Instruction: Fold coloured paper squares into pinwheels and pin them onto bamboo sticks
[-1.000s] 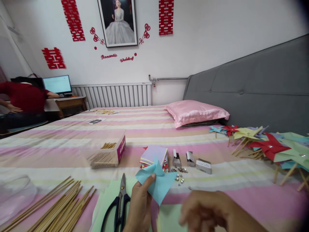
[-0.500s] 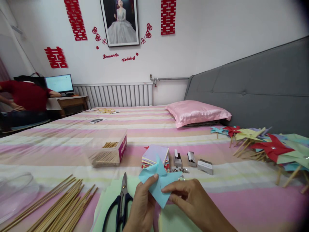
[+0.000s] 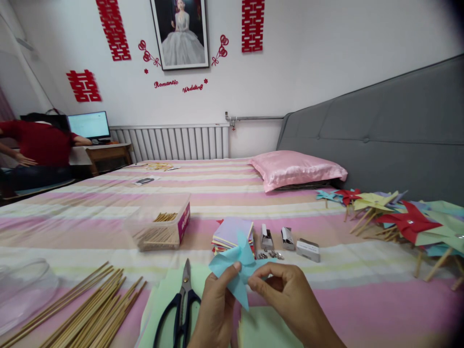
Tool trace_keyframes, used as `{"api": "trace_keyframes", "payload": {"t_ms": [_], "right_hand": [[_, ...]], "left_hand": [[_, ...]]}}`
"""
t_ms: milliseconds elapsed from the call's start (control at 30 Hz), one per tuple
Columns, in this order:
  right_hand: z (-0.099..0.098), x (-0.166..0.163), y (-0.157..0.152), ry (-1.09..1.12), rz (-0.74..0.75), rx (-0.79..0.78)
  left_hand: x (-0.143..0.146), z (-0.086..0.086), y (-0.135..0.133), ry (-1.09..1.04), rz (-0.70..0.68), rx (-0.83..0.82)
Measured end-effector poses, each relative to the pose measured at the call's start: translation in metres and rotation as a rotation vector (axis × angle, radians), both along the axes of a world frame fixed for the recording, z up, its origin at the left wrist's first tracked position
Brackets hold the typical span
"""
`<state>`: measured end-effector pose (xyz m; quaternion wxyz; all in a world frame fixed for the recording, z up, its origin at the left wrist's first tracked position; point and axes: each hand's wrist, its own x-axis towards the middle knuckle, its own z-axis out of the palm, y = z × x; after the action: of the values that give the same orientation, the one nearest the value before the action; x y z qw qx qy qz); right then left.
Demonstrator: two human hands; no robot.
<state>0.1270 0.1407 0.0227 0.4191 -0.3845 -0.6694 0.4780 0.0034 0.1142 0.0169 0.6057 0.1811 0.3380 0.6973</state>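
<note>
Sky-blue paper, folded into a four-pointed pinwheel (image 3: 246, 257), is held upright just above the bed, between the person's two hands. The left hand (image 3: 216, 309) grips it from the left and below: the thumb presses flat on the front face, close to the folded centre, and the other fingers go behind the sheet. That hold is narrow, closed on the thin paper. One point rises above the thumb, one spreads left over the knuckles, one hangs down between the hands, and one reaches right, partly hidden by the other hand. The right hand (image 3: 290, 295) has its thumb and forefinger drawn nearly together at the pinwheel's right edge, just beside the centre; whether they pinch the paper or only touch it cannot be told.

Behind the pinwheel, and partly covered by it, sits a stack of coloured paper squares (image 3: 234, 227), lavender on top. Right of the stack lie loose metal fasteners (image 3: 274, 254), with three small cardboard boxes (image 3: 287, 238) just beyond. Dark-handled scissors (image 3: 186, 288) rest on pale green sheets (image 3: 168, 285) left of the left hand, blades pointing away from the person. Further left are long bamboo sticks (image 3: 90, 309), and beyond the scissors stands a clear plastic box (image 3: 159, 239) of shorter sticks. Pinwheels on sticks (image 3: 409, 222) lie massed at far right, near the grey headboard (image 3: 380, 118) and a pink satin pillow (image 3: 297, 166).
</note>
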Motion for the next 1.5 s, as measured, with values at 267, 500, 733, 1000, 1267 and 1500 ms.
{"api": "trace_keyframes", "payload": {"t_ms": [267,500,733,1000,1267,1500], "right_hand": [[-0.002,-0.003,-0.002,0.012,-0.09,-0.009],[-0.004,-0.005,-0.001,0.051,-0.178,0.004],[-0.006,-0.004,-0.001,0.026,-0.23,0.016],[-0.008,-0.005,0.003,0.001,-0.241,0.056],[-0.005,-0.006,-0.003,0.026,-0.256,0.058],[-0.006,-0.012,-0.006,0.314,-0.257,-0.06]], "left_hand": [[0.001,-0.001,0.002,0.094,0.021,0.053],[0.007,0.007,-0.001,0.192,0.04,0.069],[0.005,0.002,0.002,0.302,0.039,0.107],[0.004,-0.002,0.005,0.377,0.027,0.127],[0.007,0.002,0.003,0.232,0.016,0.081],[0.007,0.002,0.0,0.118,-0.028,0.074]]}}
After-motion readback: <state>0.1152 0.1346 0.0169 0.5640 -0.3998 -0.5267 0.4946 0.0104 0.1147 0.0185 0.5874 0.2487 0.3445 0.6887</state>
